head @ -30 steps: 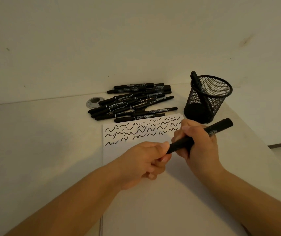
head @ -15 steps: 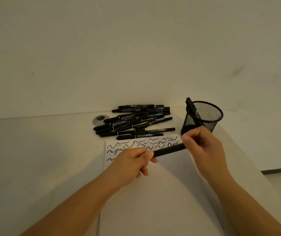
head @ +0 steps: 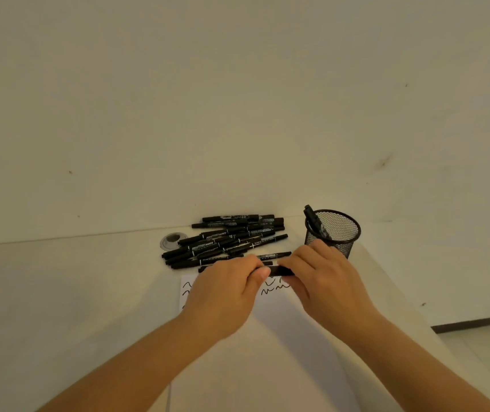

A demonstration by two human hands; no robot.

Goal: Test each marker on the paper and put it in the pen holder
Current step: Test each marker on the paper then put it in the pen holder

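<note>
Markers are what this scene is turning on: one black marker [head: 280, 270] is lying level between the two hands, just above the top edge of the paper [head: 291, 337]. Left hand [head: 225, 295] is curling its fingers and thumb around the marker's left end, the thumb tip showing pale against the black barrel. Right hand [head: 324, 281] is gripping the marker's right end with bent fingers, its knuckles facing the camera. Only a short stretch of the barrel is showing between the two hands, so I cannot tell whether the cap is on or off.

Paper is lying on the pale table [head: 59, 292] under both forearms, with black wavy test lines [head: 273, 288] peeking out near its top edge between and beside the hands.

Behind the hands a pile of black markers [head: 228, 242] is resting on the table, most of them lying roughly side by side and some crossing over others. At the pile's left edge a round silver disc [head: 172, 239] is sitting flat on the table surface.

To the right of the pile a black mesh pen holder [head: 334, 233] is standing upright, just behind the right hand. At least one marker in the holder [head: 313, 221] is leaning against its left rim, sticking out above the top
</note>
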